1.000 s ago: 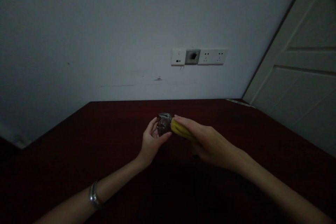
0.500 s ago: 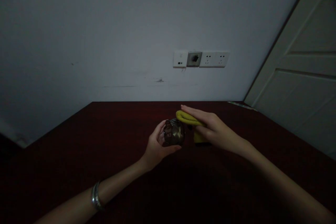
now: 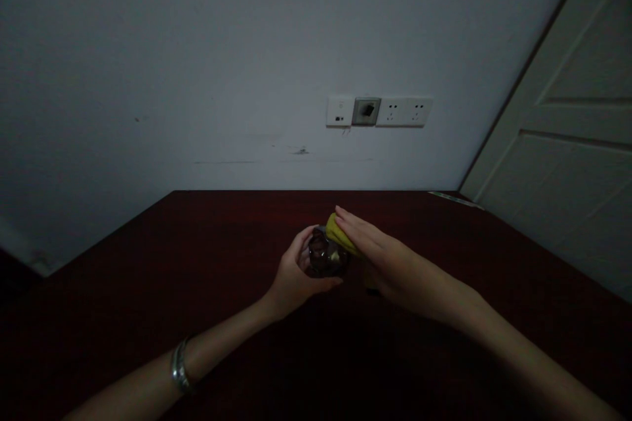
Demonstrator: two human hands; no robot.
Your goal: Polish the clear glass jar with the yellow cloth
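Note:
My left hand [image 3: 293, 276] is wrapped round a small dark glass cup [image 3: 323, 260], holding it above the dark red table [image 3: 197, 263]. My right hand [image 3: 380, 253] presses a yellow cloth [image 3: 338, 237] against the cup's far right side, fingers stretched flat over the cloth. A silver bracelet [image 3: 178, 368] sits on my left wrist. Part of the cloth is hidden under my right palm.
A white wall stands behind the table with a row of sockets and a switch [image 3: 378, 111]. A pale panelled door [image 3: 567, 145] rises at the right. A thin light strip [image 3: 454, 198] lies at the table's far right corner.
The right hand lifted the yellow cloth off the cup half a second ago and has now brought it back against the cup. The cup has been turned in my left hand.

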